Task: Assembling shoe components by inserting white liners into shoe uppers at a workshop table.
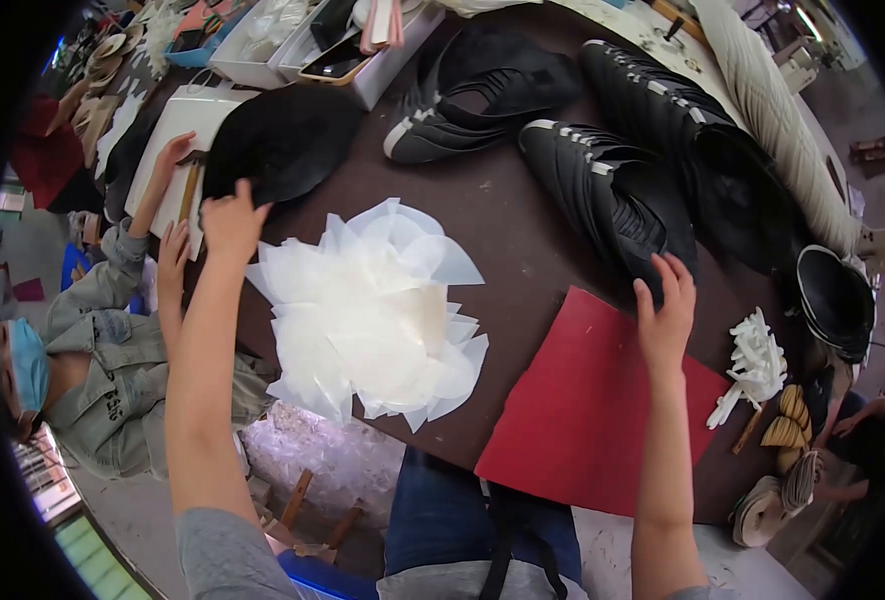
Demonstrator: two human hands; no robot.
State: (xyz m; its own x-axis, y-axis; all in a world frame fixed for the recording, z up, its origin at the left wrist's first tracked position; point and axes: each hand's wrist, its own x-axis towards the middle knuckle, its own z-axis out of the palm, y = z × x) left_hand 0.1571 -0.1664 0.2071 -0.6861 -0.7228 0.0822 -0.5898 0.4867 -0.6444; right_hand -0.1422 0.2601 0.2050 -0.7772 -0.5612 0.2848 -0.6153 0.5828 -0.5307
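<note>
Head view: my left hand [230, 222] reaches far out to the stack of black shoe-upper pieces [282, 140] at the far left of the dark worktable [522, 240], fingers curled over the stack's near edge; whether I have pinched a piece or only touch it, I cannot tell. My right hand [665, 312] lies spread and flat, holding nothing, fingertips on the near end of a fanned row of black stitched uppers [612, 195], just above the red sheet [587, 400]. Between my arms sits a loose heap of translucent white liner pieces [372, 310]. A co-worker's hand [172, 165] rests on a white board [177, 130] right beside my left hand, so I judge it wise to lift only the top black piece, sliding a thumb under its edge, without nudging that hand or dragging the whole stack. The right hand would do best pressing lightly, so the fanned row keeps its order. A bundle of white strips [754, 365] lies to the right.
</note>
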